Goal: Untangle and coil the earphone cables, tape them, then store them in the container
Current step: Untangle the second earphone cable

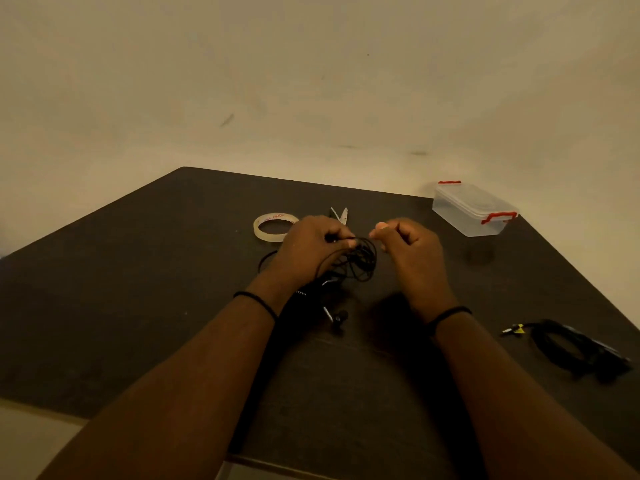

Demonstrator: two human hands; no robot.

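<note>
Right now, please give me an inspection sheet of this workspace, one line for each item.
Surface: dark wooden table, its far edge near the wall.
Job's things: tangled black earphone cable; clear tape roll; clear plastic container with red latches, lid on.
Clutter: small white scissors, partly hidden behind the hands.
Hands: left hand grips the cable bundle; right hand has curled fingers, seemingly pinching a strand.
Cables: second black coiled cable lies at the right; earbuds rest on the table.
Surroundings: plain beige wall.
</note>
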